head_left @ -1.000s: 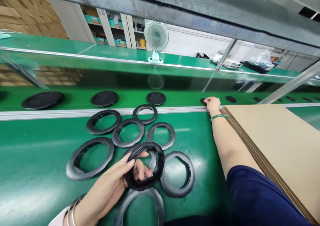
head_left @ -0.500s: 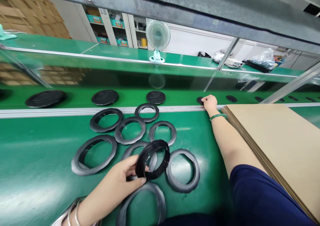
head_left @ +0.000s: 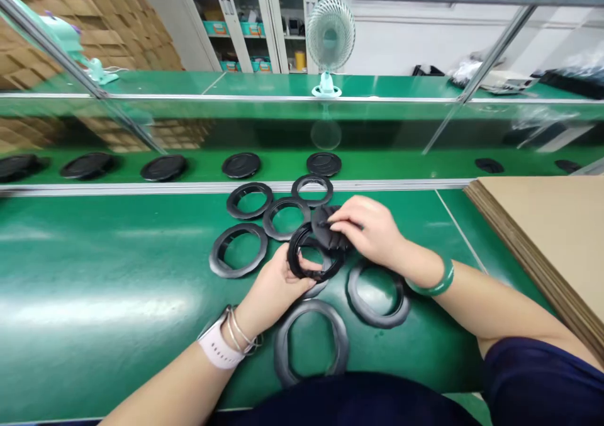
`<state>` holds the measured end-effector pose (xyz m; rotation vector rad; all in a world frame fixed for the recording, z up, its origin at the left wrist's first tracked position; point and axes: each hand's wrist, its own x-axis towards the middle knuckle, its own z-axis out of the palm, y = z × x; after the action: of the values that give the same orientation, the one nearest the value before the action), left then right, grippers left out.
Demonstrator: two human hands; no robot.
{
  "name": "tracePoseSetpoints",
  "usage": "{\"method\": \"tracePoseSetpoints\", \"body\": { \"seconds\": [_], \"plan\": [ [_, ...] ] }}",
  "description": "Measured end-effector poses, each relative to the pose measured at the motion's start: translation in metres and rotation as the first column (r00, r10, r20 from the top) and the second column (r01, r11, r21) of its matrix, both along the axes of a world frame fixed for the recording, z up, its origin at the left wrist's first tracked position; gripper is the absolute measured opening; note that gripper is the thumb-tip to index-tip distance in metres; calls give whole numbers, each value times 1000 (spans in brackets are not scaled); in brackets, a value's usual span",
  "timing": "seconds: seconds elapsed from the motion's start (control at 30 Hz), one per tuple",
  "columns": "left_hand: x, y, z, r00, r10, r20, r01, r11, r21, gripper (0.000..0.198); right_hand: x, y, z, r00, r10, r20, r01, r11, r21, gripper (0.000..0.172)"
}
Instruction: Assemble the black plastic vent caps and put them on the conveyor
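My left hand (head_left: 278, 284) grips a black plastic ring (head_left: 302, 259) by its near edge, holding it tilted just above the green bench (head_left: 117, 269). My right hand (head_left: 370, 231) is closed on a small black round disc (head_left: 328, 228) and presses it against the top of that ring. Around both hands several more black rings (head_left: 238, 250) lie flat on the bench, one of them right in front of me (head_left: 311, 341) and another under my right wrist (head_left: 377, 294).
Beyond a metal rail (head_left: 141, 188) a green conveyor strip carries a row of black discs (head_left: 240, 165). A stack of brown cardboard sheets (head_left: 547, 237) lies at the right. A small fan (head_left: 329, 42) stands on the far shelf, with storage racks behind.
My right hand left the rail at the conveyor and came back to the ring carrying a black disc. My left hand moved the ring further from me. My view tilted downward.
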<state>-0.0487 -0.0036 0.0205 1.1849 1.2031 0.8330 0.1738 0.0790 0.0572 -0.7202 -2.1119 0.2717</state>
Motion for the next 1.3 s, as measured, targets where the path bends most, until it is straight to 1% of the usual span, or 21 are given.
{"method": "tracePoseSetpoints", "body": {
  "seconds": [0.03, 0.1, 0.2, 0.27, 0.37, 0.47, 0.57, 0.77, 0.97, 1.13, 1.23, 1.3],
  "plan": [
    [1, 0, -1, 1000, 7, 17, -7, 1000, -2, 56, -7, -9, -3, 998, 60, 33, -61, 998, 15, 14],
    [1, -1, -1, 999, 15, 49, -14, 1000, -12, 60, -15, -17, -13, 990, 122, 75, -126, 990, 57, 16],
    [1, -3, -2, 998, 43, 53, -43, 999, -7, 64, -16, -19, -26, 985, 140, 104, -152, 981, 122, 16],
    [1, -4, -2, 997, 74, 19, -74, 997, 11, 65, -15, -19, -28, 983, 148, 113, -163, 976, 143, 15],
    [1, -6, -1, 995, 97, -16, -97, 995, 9, 63, -16, -22, -28, 976, 146, 162, -169, 975, 142, 16],
    [2, -7, 0, 996, 88, -15, -88, 996, -6, 59, -17, -26, -28, 962, 130, 239, -165, 978, 132, 19],
    [2, -8, 1, 997, 83, -11, -83, 997, -6, 58, -17, -27, -29, 953, 116, 280, -154, 981, 118, 22],
    [4, -10, 1, 994, 84, -75, -83, 996, 16, 55, -15, -28, -22, 924, 124, 361, -162, 984, 76, 25],
    [6, -12, 3, 986, 72, -149, -67, 997, 42, 46, -16, -30, -21, 902, 120, 415, -140, 990, 17, 19],
    [6, -12, 3, 975, 72, -212, -55, 995, 89, 44, -18, -33, -21, 901, 115, 418, -114, 993, -29, 13],
    [6, -11, 3, 970, 84, -229, -65, 994, 91, 45, -20, -38, -20, 914, 107, 392, -93, 994, -55, 23],
    [6, -12, 4, 970, 87, -227, -70, 994, 84, 46, -21, -42, -19, 914, 80, 398, -72, 997, -35, 30]
  ]
}}
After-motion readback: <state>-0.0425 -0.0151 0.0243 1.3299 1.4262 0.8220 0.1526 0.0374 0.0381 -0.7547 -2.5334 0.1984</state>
